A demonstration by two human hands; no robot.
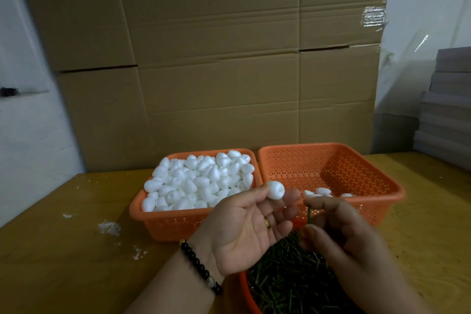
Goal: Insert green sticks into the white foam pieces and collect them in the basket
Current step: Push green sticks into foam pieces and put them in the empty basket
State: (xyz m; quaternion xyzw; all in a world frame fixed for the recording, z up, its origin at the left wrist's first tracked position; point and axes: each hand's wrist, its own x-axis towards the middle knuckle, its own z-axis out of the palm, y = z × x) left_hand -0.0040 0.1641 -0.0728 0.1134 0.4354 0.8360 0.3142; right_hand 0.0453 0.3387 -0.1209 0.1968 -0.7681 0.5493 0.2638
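Observation:
My left hand (248, 227) is palm up and pinches a white foam piece (275, 189) between thumb and forefinger, its dimpled end facing right. Just right of it, my right hand (339, 232) grips a thin green stick (309, 215) held upright, a short gap below and right of the foam piece. An orange basket (150, 214) at the left is heaped with white foam pieces (201, 181). The orange basket (382, 186) at the right holds a few foam pieces (323, 191) near its front. A container of green sticks (288, 278) sits under my hands.
The wooden table (63, 262) carries white foam crumbs (109, 227) at the left. A wall of cardboard boxes (216, 59) stands right behind the baskets. Grey stacked boards (448, 110) rise at the far right edge.

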